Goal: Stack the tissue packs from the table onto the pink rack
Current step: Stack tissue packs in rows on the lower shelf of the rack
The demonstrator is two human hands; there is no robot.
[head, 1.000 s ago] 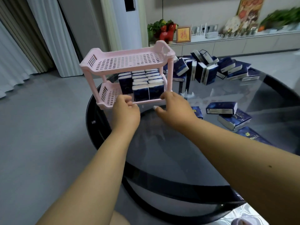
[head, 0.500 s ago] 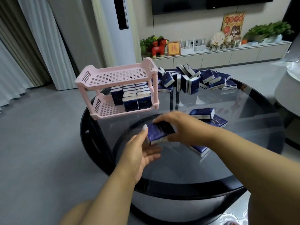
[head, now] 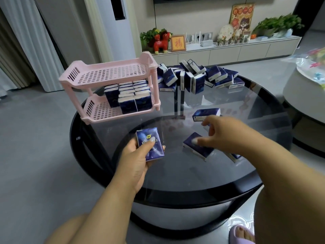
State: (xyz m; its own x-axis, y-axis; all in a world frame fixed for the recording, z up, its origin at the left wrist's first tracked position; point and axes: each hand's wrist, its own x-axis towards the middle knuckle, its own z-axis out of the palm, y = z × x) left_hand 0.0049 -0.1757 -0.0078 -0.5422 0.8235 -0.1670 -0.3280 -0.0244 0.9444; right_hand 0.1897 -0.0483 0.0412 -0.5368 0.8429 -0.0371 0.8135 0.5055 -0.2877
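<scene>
A gathering step is judged to be in hand. One tissue pack (head: 150,144) is gripped in the left hand (head: 137,159), thumb laid across its printed face and fingers curled beneath, and it is held above the near part of the round glass table (head: 263,106), well apart from the rack. The right hand (head: 223,134) is blurred; its fingers are spread and half curled above a second pack (head: 197,147) lying flat on the glass, the thumb tip at or just over that pack — whether contact is made cannot be told, and nothing is seen to be grasped yet. A third pack (head: 206,114) lies just beyond the right hand, and another is partly hidden under the right forearm.

The next move is judged to call for the fingers to be closed around the flat pack's edges, so that it is lifted without sliding on the smooth glass, and for both packs then to be carried to the pink rack (head: 112,88) at the table's far left.

Of the rack's two shelves, the upper shelf (head: 112,74) holds nothing that can be seen. The lower shelf (head: 105,113) is filled in its right-hand part with packs set upright in close rows, while its left end shows bare grid — room is judged to remain there. A loose heap of packs (head: 198,76) is left on the far side of the table, so the task is judged to be far from finished.
</scene>
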